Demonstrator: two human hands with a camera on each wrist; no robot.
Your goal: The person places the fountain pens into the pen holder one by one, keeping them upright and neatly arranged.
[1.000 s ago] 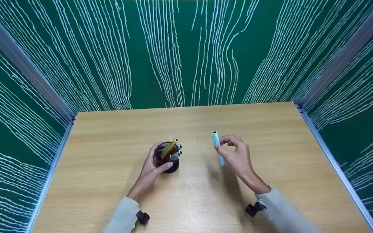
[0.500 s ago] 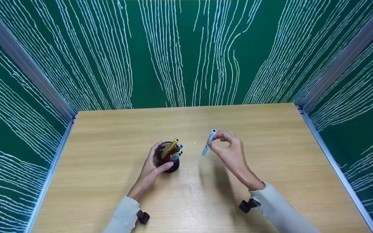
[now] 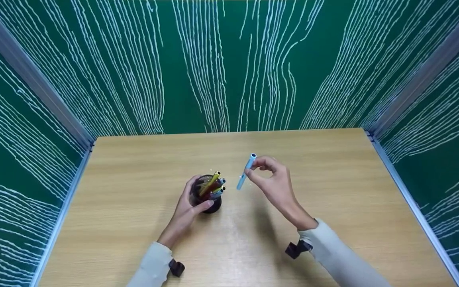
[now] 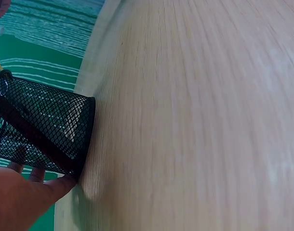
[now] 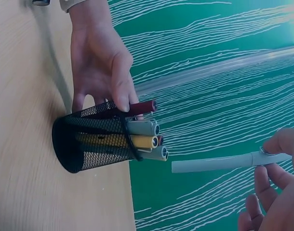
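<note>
My left hand point(image 3: 186, 207) grips a black mesh pen holder point(image 5: 101, 156), which stands upright on the table with the thumb at its near side and the fingers round its left. Several capped markers stick out of it: yellow point(image 3: 214, 177), dark red point(image 5: 146, 107) and pale blue point(image 5: 158, 153). Up to the right, my right hand point(image 3: 275, 183) pinches a light blue marker point(image 3: 241, 182) between thumb and fingertips near its upper end. That marker is tilted in the air, its lower end to the left, close to the holder but apart from it.
The wooden table point(image 3: 134, 167) extends round both hands. Green panels point(image 3: 313, 52) with white wavy lines stand behind it and at both sides, joined by metal posts point(image 3: 420, 75). A few tiny white specks lie near the holder.
My right hand has moved left and slightly away from me with the light blue marker, towards the holder. The marker's lower end has swung leftward. The left hand and holder have barely moved.
</note>
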